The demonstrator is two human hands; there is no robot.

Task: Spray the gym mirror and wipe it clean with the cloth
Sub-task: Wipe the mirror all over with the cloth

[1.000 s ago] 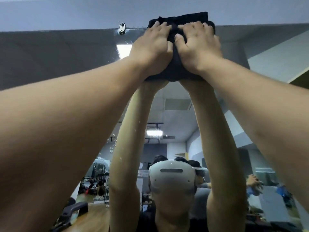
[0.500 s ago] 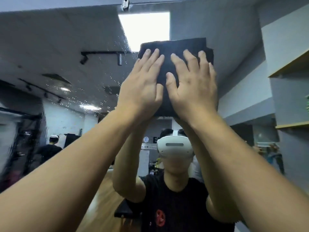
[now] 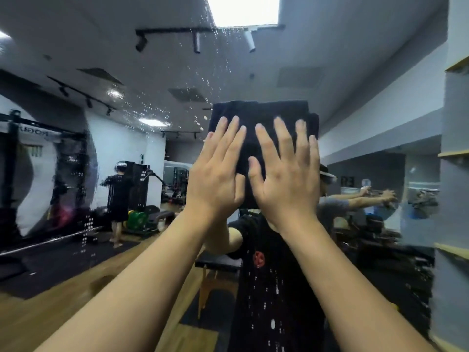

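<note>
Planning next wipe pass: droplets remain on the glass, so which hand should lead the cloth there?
Left, probably. The droplets lie left of the cloth, on the left hand side; the right hand presses farther away.

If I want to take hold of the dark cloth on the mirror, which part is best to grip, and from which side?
Probably the top edge of the cloth, from above. It lies folded flat against the mirror, and the left hand and right hand press its lower part with straight fingers; only the upper edge and corners stay uncovered.
</note>
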